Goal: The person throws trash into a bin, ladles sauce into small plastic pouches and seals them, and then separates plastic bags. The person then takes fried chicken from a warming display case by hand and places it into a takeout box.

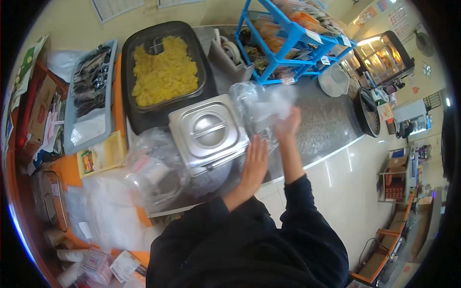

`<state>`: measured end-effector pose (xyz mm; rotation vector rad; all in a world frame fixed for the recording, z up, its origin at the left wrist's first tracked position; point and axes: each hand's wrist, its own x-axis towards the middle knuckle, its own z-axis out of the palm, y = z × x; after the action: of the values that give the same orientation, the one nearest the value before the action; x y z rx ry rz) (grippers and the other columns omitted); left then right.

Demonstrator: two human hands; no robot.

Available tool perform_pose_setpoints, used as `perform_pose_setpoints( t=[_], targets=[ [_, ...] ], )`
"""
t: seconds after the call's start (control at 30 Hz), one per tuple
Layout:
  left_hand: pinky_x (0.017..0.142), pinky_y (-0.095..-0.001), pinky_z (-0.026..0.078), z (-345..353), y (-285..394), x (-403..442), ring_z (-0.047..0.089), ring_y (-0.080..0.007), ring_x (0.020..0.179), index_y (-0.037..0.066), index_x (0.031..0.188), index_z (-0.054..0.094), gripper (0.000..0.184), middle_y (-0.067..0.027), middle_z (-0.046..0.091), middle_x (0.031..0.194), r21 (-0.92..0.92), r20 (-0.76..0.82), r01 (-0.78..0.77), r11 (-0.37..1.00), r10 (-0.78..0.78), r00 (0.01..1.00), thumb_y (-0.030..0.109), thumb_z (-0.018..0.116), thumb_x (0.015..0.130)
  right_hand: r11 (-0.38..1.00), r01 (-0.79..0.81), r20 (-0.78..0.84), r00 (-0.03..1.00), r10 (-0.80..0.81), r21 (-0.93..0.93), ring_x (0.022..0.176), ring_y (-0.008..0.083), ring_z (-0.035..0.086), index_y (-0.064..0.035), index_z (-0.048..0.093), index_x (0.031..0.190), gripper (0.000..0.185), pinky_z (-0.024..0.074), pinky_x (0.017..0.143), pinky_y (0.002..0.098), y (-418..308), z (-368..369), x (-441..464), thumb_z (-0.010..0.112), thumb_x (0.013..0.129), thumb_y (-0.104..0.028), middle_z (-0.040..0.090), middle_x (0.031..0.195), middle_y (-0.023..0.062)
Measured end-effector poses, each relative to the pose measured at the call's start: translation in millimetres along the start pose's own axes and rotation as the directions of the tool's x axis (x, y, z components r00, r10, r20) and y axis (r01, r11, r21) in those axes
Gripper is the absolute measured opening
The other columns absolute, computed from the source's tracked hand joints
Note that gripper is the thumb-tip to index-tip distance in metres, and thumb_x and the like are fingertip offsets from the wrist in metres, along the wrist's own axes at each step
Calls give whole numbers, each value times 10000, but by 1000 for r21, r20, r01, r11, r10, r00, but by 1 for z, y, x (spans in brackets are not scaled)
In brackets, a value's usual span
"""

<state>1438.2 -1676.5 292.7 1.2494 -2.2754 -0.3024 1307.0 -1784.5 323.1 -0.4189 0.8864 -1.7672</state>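
My left hand (254, 163) is flat with its fingers stretched out, beside the right edge of a lidded steel container (209, 132). My right hand (288, 126) is blurred, its fingers around a white crumpled cloth or tissue (277, 100) over the dark counter. A clear plastic bag (247, 96) lies just left of that white thing, right of the steel lid. Behind the steel container, a black tray (127, 72) holds yellow food (165, 72). More clear plastic (156, 168) lies left of the steel container.
A blue rack (278, 62) with packed goods stands at the back, next to a grey holder (230, 60) and a clear tub (333, 80). A round black pan (369, 113) is at the right. On the left are a grey tray (91, 96) of dark packets and a yellow tray (103, 154).
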Motion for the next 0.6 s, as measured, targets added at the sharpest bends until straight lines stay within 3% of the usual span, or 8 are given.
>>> perform_pose_setpoints(
  t=[0.1, 0.13, 0.2, 0.27, 0.3, 0.4, 0.43, 0.6],
  targets=[
    [989, -432, 347, 25, -4, 28, 475, -295, 1149, 13, 1141, 510, 403, -182, 554, 1088, 297, 229, -35, 954, -35, 973, 71, 523, 743, 973, -131, 105, 983, 153, -191, 896, 157, 500, -92, 518, 1020, 249, 432, 770, 291, 55, -51, 24, 559, 775, -71, 512, 1042, 32],
    [935, -411, 385, 22, 1, 37, 516, -262, 1081, 40, 1065, 548, 325, -133, 583, 993, 277, 311, 23, 961, -112, 944, 84, 523, 744, 847, -114, 261, 923, 284, -519, 920, 189, 500, -94, 522, 1033, 289, 421, 800, 302, 53, -63, 26, 537, 751, -32, 509, 1071, 66],
    [838, -372, 427, 5, 9, 50, 561, -213, 963, 79, 946, 583, 211, -58, 596, 850, 318, 352, 49, 947, -166, 921, 96, 527, 743, 517, 298, 543, 725, 424, -802, 988, 244, 487, -91, 516, 1080, 381, 399, 856, 316, 50, -77, 40, 519, 715, 16, 495, 1132, 130],
    [749, -334, 436, -24, 24, 52, 570, -181, 862, 101, 860, 578, 131, -7, 563, 753, 404, 307, -29, 914, -105, 946, 96, 536, 736, 227, 802, 782, 406, 473, -553, 1079, 292, 459, -81, 496, 1147, 472, 378, 907, 324, 44, -90, 38, 527, 690, 34, 473, 1196, 190],
    [750, -330, 434, -49, 32, 61, 564, -183, 857, 103, 850, 576, 121, -2, 552, 738, 409, 286, -56, 911, -69, 956, 98, 538, 735, 250, 808, 798, 384, 464, -534, 1117, 339, 427, -83, 555, 1102, 405, 341, 967, 429, 41, -87, 39, 539, 708, 11, 476, 1191, 222],
    [767, -338, 422, -95, 49, 81, 547, -192, 861, 97, 824, 577, 102, -13, 544, 739, 416, 247, -118, 902, 12, 969, 112, 548, 727, -123, 886, 612, 403, 680, -447, 1099, 329, 454, -71, 632, 999, 283, 281, 1003, 537, 33, -65, 56, 564, 727, -31, 539, 1127, 192],
    [783, -354, 413, -99, 50, 82, 541, -198, 876, 89, 818, 584, 106, -34, 558, 768, 414, 274, -130, 901, 13, 962, 124, 556, 722, -355, 863, 579, 505, 640, -360, 1060, 302, 504, -75, 686, 891, 191, 262, 995, 567, 36, -53, 56, 556, 751, -62, 622, 998, 134],
    [1019, -450, 280, -56, 48, 60, 402, -284, 1193, 67, 984, 596, 288, -132, 504, 1175, 225, 369, -95, 970, 6, 929, 235, 637, 754, -442, 758, 630, 649, 428, -480, 976, 307, 580, -65, 688, 806, 143, 265, 974, 595, 61, -6, 99, 577, 733, -118, 658, 846, 129]
  ],
)
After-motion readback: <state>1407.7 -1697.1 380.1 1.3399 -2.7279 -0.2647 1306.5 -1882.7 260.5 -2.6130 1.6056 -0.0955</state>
